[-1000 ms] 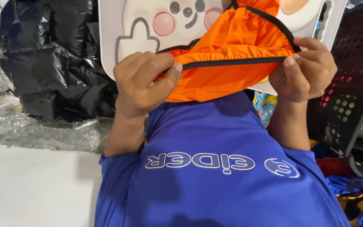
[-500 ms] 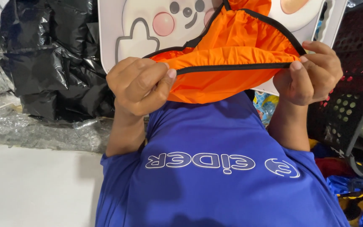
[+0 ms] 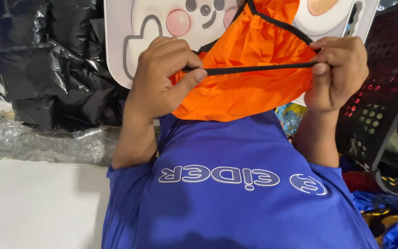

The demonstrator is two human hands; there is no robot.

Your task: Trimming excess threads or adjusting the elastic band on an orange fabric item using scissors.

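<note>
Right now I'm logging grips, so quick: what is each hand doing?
Left hand: closed, pinching the black trim of the orange hood.
Right hand: closed, pinching the same trim at its other end.

The orange garment [image 3: 249, 87] hides part of the white cartoon board [image 3: 162, 27], cut off above.
</note>
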